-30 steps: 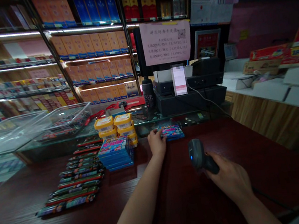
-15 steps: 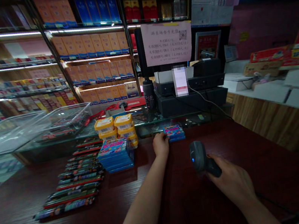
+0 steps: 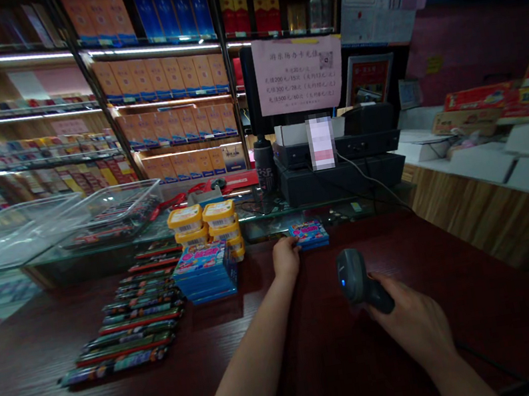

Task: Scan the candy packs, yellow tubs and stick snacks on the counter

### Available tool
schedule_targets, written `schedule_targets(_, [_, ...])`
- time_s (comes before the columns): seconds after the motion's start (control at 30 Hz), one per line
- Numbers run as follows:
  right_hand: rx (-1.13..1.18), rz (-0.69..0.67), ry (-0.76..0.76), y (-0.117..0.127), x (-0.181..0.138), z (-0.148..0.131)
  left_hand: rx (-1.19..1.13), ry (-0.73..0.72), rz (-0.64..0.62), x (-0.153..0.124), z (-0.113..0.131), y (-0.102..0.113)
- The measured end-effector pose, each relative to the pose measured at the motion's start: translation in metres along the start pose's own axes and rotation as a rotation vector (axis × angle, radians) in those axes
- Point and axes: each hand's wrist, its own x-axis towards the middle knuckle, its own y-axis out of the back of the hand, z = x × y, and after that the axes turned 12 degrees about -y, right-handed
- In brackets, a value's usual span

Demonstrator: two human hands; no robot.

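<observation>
Resting low over the worktop (image 3: 331, 356) with its fingers curled, the left hand (image 3: 287, 259) is placed at the left edge of the small stack of blue packs (image 3: 309, 236); whether the packs are pinched or only touched cannot be told, as the fingertips are mostly hidden. A second ago the stack's left part was covered by the fingers; now its printed top is left bare, so the packs seem to be steadied from the side, if at all. By the right hand (image 3: 413, 320), a scanner (image 3: 353, 276) is gripped at its handle, blue light lit, nearer than the stack and well apart from it; hardly any change is seen there. To the left of the left hand, a taller stack of blue packs (image 3: 207, 275) is backed by yellow tubs (image 3: 186, 220).
</observation>
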Motion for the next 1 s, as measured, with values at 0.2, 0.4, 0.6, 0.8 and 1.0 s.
schedule_targets(0.2, [0.002,0.008,0.009,-0.001,0.000,0.001,-0.026,0.016,0.011,0.000,-0.002,0.000])
schedule_targets(0.4, [-0.048,0.001,0.032,0.000,-0.002,0.002,0.047,-0.024,-0.061,-0.009,0.010,0.018])
schedule_targets(0.6, [-0.024,-0.021,0.025,0.000,-0.007,0.005,0.326,-0.268,-0.107,-0.035,0.037,0.078])
schedule_targets(0.8, [-0.041,-0.038,0.029,0.003,-0.012,0.004,0.727,-0.193,0.027,-0.065,0.046,0.155])
schedule_targets(1.0, [-0.070,-0.066,0.018,0.002,-0.014,0.003,0.925,0.021,0.060,-0.085,0.031,0.189])
